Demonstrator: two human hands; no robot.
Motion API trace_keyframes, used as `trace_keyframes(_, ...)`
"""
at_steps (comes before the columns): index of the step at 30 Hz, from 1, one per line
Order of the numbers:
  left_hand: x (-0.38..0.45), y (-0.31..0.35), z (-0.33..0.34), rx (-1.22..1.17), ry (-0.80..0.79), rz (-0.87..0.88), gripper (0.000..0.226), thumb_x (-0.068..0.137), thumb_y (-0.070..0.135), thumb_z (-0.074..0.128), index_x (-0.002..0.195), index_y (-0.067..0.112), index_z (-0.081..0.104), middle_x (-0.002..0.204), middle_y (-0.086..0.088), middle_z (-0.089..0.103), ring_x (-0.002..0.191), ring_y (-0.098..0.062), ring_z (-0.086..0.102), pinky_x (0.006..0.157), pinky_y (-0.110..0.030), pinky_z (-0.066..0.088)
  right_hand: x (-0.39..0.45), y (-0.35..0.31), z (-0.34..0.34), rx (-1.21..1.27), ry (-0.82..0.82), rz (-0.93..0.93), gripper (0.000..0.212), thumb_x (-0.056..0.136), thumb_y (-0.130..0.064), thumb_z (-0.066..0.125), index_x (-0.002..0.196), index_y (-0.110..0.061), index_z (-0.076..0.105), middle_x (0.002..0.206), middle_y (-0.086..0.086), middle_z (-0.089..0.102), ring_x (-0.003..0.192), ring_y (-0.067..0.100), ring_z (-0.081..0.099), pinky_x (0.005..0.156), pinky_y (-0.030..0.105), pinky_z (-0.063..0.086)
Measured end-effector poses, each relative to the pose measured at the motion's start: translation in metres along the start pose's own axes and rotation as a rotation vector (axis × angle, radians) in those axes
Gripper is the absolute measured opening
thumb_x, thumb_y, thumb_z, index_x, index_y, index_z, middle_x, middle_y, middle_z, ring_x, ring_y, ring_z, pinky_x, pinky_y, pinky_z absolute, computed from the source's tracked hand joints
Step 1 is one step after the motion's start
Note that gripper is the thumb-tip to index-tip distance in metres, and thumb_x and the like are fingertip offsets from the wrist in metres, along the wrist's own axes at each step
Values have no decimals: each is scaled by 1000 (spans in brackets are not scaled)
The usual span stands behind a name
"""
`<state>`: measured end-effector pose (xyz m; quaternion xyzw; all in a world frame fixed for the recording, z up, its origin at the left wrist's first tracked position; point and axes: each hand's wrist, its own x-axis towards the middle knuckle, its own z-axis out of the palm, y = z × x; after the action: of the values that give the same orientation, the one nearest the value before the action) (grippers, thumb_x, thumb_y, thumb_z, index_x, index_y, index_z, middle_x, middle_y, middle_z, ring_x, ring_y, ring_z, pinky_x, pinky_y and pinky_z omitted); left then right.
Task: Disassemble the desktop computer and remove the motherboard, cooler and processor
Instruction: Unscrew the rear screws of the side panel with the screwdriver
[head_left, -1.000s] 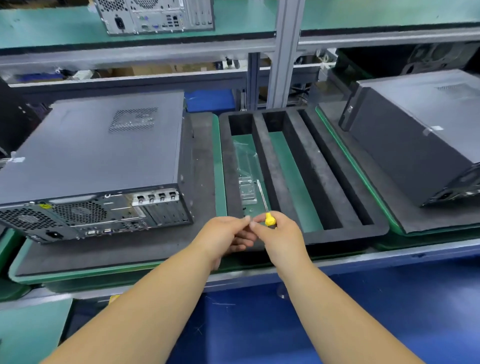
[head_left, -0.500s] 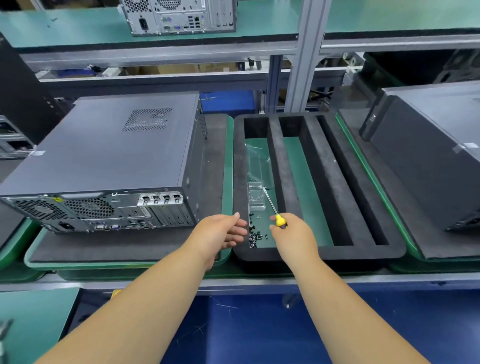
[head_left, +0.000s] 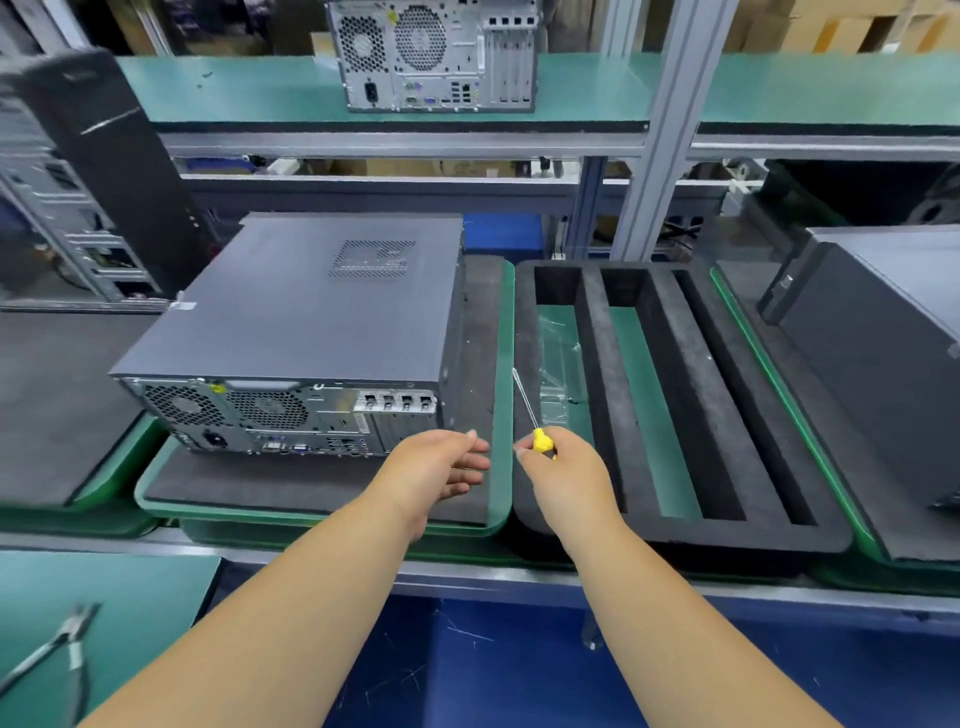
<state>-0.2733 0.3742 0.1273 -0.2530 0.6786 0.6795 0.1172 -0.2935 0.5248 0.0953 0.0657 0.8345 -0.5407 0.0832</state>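
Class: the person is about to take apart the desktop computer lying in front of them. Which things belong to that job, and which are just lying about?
In the job: desktop computer, screwdriver in right hand, open left hand.

Lying about: pliers, foam tray, upper-shelf computer.

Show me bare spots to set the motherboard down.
Free: the black foam pad in front of the computer case, and the foam tray slots right of the plastic bag. Crowded: the leftmost slot, by the right hand and screwdriver.

Electronics disassembly workshop: aluminium-frame shelving (head_left: 670, 130), green mats (head_left: 260, 88), several PC towers (head_left: 311, 312) on foam-lined trays (head_left: 322, 488), slotted foam tray (head_left: 675, 535), pliers (head_left: 62, 649) on bench.
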Motion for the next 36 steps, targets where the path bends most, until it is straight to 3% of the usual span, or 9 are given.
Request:
trace_keyframes(6,4,-4,-53,-37,72,14,23,98,25,52,92,12,70,83,-4,72,75,-15,66,78,-28,55,-18,-29,46,0,-35,-41,11,88,-27,59,80,-30,65,73,-10,63,62,7,52,54,24,40)
trace_keyframes(11,6,-14,-109,-87,168,35,22,96,26,54,89,14,71,81,-3,71,73,-14,66,68,-24,54,-37,-45,86,14,-75,-36,10,87,-28,59,79,-29,65,67,-12,62,51,-1,48,47,16,39)
trace_keyframes(17,12,-5,-178,-152,272,73,21,95,24,55,83,15,69,77,-2,68,68,-13,62,60,-21,48,-55,-79,145,38,-166,2,15,84,-33,59,83,-19,63,63,-4,51,60,13,45,59,32,42)
trace_keyframes(21,16,-1,-215,-184,257,107,15,94,23,56,86,17,67,83,-3,69,71,-13,64,59,-21,46,-66,-102,184,82,-271,33,12,84,-32,61,81,-21,64,60,-7,52,63,15,49,66,36,46)
trace_keyframes(26,22,-1,-250,-227,277,102,10,89,22,59,90,18,69,83,0,73,68,-9,67,57,-20,48,-78,-127,224,85,-374,76,19,88,-31,55,95,-16,65,67,-3,59,62,13,55,67,37,45)
trace_keyframes(34,24,1,-274,-270,151,161,7,92,22,60,94,17,66,91,-5,74,79,-15,69,69,-25,53,-87,-148,261,199,-419,164,15,96,-21,53,93,-11,63,59,0,60,51,14,55,62,32,44)
trace_keyframes(36,25,3,-275,-281,121,176,5,93,20,60,94,18,65,92,-5,74,81,-17,69,73,-27,56,-87,-150,264,216,-418,168,17,98,-21,52,95,-9,64,61,2,60,52,15,55,68,36,45)
